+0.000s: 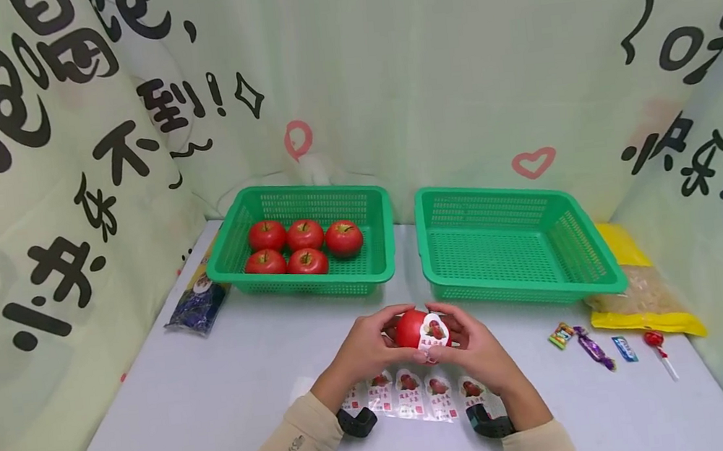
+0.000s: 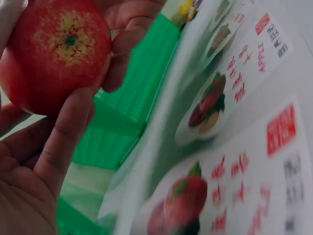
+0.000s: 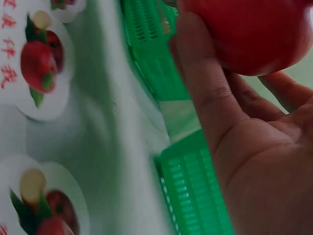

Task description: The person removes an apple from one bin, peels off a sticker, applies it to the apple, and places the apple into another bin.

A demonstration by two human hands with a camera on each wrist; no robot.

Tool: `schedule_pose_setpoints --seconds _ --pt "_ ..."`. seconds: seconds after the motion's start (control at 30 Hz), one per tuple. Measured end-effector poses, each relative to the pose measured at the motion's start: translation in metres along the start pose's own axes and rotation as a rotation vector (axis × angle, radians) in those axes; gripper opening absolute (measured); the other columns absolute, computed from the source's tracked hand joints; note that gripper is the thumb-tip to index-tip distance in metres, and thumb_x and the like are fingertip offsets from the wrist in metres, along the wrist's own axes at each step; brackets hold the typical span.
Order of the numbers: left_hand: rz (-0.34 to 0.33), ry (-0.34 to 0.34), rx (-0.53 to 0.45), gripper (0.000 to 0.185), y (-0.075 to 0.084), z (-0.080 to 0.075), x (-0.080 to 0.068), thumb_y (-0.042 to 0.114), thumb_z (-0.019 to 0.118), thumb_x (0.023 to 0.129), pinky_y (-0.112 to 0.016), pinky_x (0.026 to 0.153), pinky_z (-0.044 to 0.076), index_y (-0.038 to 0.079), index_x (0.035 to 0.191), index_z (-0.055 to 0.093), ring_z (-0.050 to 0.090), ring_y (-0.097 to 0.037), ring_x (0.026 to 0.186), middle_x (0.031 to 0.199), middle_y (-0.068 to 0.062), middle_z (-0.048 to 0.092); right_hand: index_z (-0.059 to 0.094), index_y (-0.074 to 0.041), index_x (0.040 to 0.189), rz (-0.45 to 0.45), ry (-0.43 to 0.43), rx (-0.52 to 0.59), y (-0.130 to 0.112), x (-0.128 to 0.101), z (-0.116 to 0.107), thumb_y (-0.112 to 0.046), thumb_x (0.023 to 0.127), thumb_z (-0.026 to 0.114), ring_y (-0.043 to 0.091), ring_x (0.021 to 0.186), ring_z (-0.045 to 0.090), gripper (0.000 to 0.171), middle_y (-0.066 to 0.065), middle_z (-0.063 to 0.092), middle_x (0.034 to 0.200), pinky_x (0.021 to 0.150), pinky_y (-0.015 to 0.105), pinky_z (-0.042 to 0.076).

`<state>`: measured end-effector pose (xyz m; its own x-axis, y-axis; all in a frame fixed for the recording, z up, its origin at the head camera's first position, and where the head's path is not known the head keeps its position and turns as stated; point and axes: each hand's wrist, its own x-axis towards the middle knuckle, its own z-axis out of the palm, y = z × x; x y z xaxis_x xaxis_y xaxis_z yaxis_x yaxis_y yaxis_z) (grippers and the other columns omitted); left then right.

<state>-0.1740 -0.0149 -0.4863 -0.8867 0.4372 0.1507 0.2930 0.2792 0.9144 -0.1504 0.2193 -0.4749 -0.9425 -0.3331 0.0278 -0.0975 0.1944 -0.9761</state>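
While the left hand (image 1: 366,345) and right hand (image 1: 475,339) curl their fingers (image 1: 405,355) round a glossy red apple (image 1: 407,328) bearing a white sticker (image 1: 433,330), held above a printed sticker strip (image 1: 410,393) on the pale bench (image 1: 209,407), two green perforated plastic baskets (image 1: 501,250) stand beyond.

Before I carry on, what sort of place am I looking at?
Probably a makeshift tabletop labelling booth: printed cloth hangs behind and on both sides of the pale table, a sheet of apple stickers lies on it, and a green basket of apples stands farther back.
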Motion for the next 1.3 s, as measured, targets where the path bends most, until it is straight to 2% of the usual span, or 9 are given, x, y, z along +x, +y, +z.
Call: schedule_pose_setpoints --seconds 0.1,0.27,0.5,0.67,0.77,0.83,1.03,1.17,1.3 --pt "-0.006 0.02 -0.013 0.065 0.008 0.008 0.015 0.034 0.081 0.094 -0.024 0.081 0.059 0.013 0.151 0.058 0.071 -0.014 0.097 0.13 -0.011 0.075 0.045 -0.001 0.155 -0.007 0.003 0.035 0.001 -0.005 -0.015 -0.008 0.095 0.072 0.009 0.115 0.068 0.066 0.011 0.06 0.143 0.091 0.027 0.061" --pt "-0.082 0.171 -0.05 0.06 0.02 0.026 0.053 0.042 0.066 0.105 -0.035 0.086 0.062 0.022 0.159 0.049 0.075 -0.026 0.113 0.154 -0.014 0.06 0.052 -0.017 0.151 -0.015 0.064 0.205 0.002 -0.017 -0.036 -0.004 0.098 0.061 0.008 0.115 0.064 0.055 -0.008 0.061 0.134 0.089 0.027 0.062" --pt "-0.161 0.364 -0.018 0.064 0.015 0.04 0.084 0.035 0.074 0.1 -0.042 0.096 0.061 0.021 0.158 0.051 0.072 -0.031 0.122 0.148 -0.016 0.064 0.048 -0.021 0.154 -0.041 0.1 0.266 0.005 -0.021 -0.038 0.0 0.094 0.059 0.01 0.12 0.061 0.064 -0.005 0.052 0.14 0.092 0.029 0.062" --pt "-0.181 0.353 -0.059 0.066 0.012 0.045 0.089 0.034 0.076 0.099 -0.039 0.089 0.063 0.023 0.159 0.05 0.07 -0.032 0.125 0.141 -0.017 0.069 0.047 -0.02 0.143 -0.072 0.276 0.26 -0.02 -0.019 -0.041 0.004 0.096 0.059 0.01 0.114 0.062 0.054 -0.002 0.055 0.133 0.088 0.023 0.061" --pt "-0.181 0.323 -0.048 0.067 0.012 0.048 0.092 0.039 0.075 0.1 -0.034 0.084 0.063 0.027 0.16 0.048 0.068 -0.031 0.128 0.143 -0.014 0.068 0.042 -0.022 0.151 -0.02 0.408 0.065 -0.048 -0.001 -0.053 -0.01 0.101 0.066 0.015 0.117 0.059 0.056 0.002 0.053 0.138 0.087 0.018 0.058" --pt "-0.178 0.321 -0.031 0.067 0.013 0.047 0.094 0.041 0.074 0.1 -0.033 0.082 0.063 0.027 0.16 0.047 0.067 -0.03 0.129 0.143 -0.014 0.068 0.038 -0.02 0.157 0.034 0.438 -0.167 -0.064 0.021 -0.065 -0.026 0.101 0.071 0.023 0.121 0.058 0.065 0.009 0.052 0.143 0.087 0.023 0.06" --pt "-0.189 0.31 0.064 0.067 0.014 0.041 0.094 0.043 0.073 0.1 -0.031 0.079 0.059 0.028 0.16 0.048 0.072 -0.027 0.119 0.133 -0.014 0.073 0.04 -0.001 0.153 0.143 0.226 -0.779 -0.066 0.1 -0.084 -0.042 0.092 0.077 0.045 0.126 0.052 0.083 0.03 0.05 0.141 0.088 0.054 0.062" --pt "-0.22 0.275 0.1 0.068 0.014 0.043 0.091 0.046 0.073 0.099 -0.026 0.072 0.055 0.031 0.16 0.048 0.074 -0.023 0.106 0.126 -0.012 0.076 0.044 0.004 0.143 0.289 0.045 -0.916 -0.044 0.128 -0.08 -0.037 0.09 0.077 0.042 0.116 0.059 0.074 0.03 0.058 0.13 0.088 0.05 0.06" --pt "-0.215 0.282 0.094 0.069 0.018 0.044 0.093 0.049 0.073 0.098 -0.023 0.068 0.051 0.032 0.16 0.047 0.073 -0.019 0.097 0.121 -0.011 0.077 0.045 0.009 0.139 0.394 -0.002 -0.97 -0.033 0.14 -0.075 -0.038 0.092 0.075 0.041 0.109 0.064 0.073 0.03 0.064 0.124 0.089 0.049 0.058"
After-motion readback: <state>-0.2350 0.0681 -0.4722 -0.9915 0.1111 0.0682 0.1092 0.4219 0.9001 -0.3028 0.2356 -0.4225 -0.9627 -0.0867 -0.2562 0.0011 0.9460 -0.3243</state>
